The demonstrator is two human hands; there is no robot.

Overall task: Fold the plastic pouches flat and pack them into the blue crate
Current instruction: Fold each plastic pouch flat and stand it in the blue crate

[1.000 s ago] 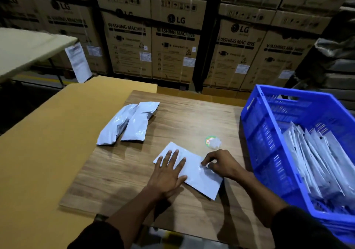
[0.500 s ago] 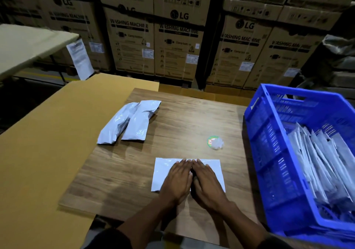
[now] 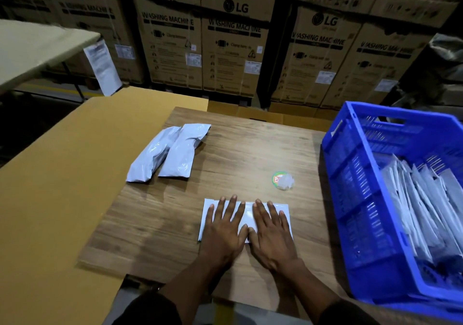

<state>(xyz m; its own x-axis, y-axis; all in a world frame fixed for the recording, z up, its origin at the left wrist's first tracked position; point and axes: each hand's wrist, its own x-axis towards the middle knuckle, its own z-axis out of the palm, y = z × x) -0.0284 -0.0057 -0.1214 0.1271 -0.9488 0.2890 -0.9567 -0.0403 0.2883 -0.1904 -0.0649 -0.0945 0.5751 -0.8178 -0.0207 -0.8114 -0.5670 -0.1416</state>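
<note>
White plastic is lying flat under both palms: the folded pouch (image 3: 246, 214) is resting on the wooden board (image 3: 250, 149), close to its near edge, and the person is pressing it down. The left hand (image 3: 223, 227) and the right hand (image 3: 271, 227) are lying side by side on it with the fingers straight and a little spread, and the thumbs are almost touching in the middle. I judge that the step in hand is the flattening of the fold. To do it well, the palms should be sliding outward from the middle toward the two short ends, so that trapped air is leaving and the crease is staying sharp; pressing only in the centre is probably leaving the corners lifted. The film looks smooth and slippery, so the pouch could be slipping on the wood if the push is too quick. Two unfolded pouches (image 3: 170, 154), still puffy, are waiting at the far left of the board, touching each other. The blue crate (image 3: 350, 174) is standing just beside the board on the right, and many flat pouches are already standing on edge inside it.
</note>
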